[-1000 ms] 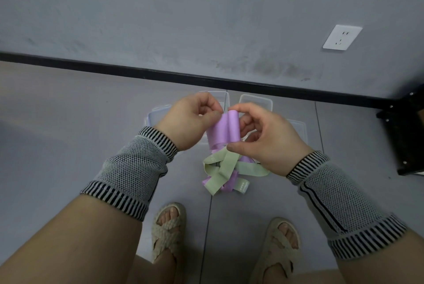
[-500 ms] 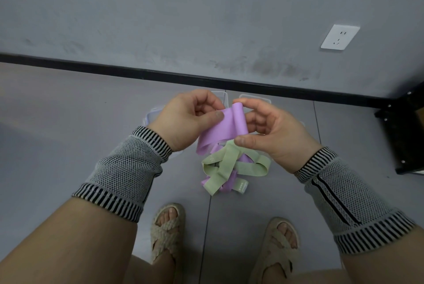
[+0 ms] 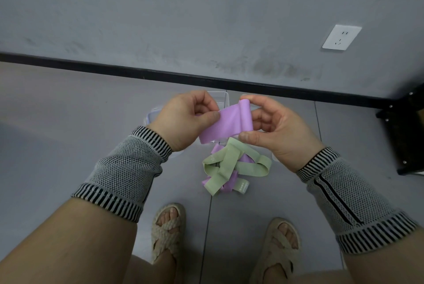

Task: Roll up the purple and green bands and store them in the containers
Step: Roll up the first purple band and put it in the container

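I hold a purple band (image 3: 227,123) in the air between both hands. My left hand (image 3: 188,118) pinches its flat left end with the thumb on top. My right hand (image 3: 273,127) grips the rolled right end between forefinger and thumb. On the floor below lies a tangled pile of green bands (image 3: 231,164) with more purple bands (image 3: 229,182) under them. Clear plastic containers (image 3: 222,98) stand on the floor behind my hands, mostly hidden by them.
A grey wall with a black skirting board (image 3: 137,72) runs across the back, and a white socket (image 3: 341,37) sits on it. A black furniture frame (image 3: 406,132) stands at the right edge. My sandalled feet (image 3: 168,226) are just below the pile.
The hands have drawn apart, stretching the purple band out flat to the left. The rolled part now sits at the right hand's fingertips.
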Action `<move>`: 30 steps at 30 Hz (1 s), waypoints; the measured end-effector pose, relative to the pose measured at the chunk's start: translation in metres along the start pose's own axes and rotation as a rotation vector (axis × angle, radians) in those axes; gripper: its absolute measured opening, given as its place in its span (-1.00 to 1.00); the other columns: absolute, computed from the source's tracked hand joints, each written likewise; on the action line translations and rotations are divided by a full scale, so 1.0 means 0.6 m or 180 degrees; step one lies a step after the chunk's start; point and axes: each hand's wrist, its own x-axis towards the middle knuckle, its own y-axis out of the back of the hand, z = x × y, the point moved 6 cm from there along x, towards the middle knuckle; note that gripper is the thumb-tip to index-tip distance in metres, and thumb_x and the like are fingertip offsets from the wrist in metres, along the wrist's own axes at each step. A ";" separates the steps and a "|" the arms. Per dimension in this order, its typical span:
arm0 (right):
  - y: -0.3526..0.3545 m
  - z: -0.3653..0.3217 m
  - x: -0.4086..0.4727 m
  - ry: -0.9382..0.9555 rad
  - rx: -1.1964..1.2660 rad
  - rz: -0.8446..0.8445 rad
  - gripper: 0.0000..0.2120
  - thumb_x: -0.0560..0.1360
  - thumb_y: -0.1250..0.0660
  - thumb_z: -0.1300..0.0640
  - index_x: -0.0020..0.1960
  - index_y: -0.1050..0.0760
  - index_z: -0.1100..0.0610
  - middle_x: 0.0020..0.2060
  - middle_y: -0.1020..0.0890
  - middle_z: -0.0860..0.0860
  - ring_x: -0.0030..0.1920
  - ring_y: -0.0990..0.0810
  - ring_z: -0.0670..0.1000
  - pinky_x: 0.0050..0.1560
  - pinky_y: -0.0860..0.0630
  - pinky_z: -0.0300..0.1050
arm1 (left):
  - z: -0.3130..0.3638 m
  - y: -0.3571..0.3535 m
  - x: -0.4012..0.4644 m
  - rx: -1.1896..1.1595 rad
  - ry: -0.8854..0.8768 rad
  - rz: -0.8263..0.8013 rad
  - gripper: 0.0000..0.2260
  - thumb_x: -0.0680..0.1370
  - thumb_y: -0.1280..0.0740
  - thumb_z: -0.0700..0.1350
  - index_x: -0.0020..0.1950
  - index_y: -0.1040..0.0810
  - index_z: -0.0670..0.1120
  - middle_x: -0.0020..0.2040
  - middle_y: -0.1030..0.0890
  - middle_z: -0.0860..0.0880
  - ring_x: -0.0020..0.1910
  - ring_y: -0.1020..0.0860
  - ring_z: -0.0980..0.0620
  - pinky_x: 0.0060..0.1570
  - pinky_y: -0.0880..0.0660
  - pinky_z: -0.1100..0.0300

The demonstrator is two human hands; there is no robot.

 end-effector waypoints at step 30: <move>0.009 0.006 0.008 0.0099 -0.0452 0.0620 -0.44 0.35 -0.48 0.34 0.21 -0.43 -0.09 -0.14 -0.68 0.01 -0.14 -0.62 0.14 -0.05 -0.62 -0.06 | -0.014 0.021 0.004 -0.0949 0.0358 0.0757 -0.67 0.47 -0.38 -0.31 0.16 -0.50 -0.01 -0.24 -0.65 -0.01 -0.26 -0.61 0.06 -0.13 -0.60 0.10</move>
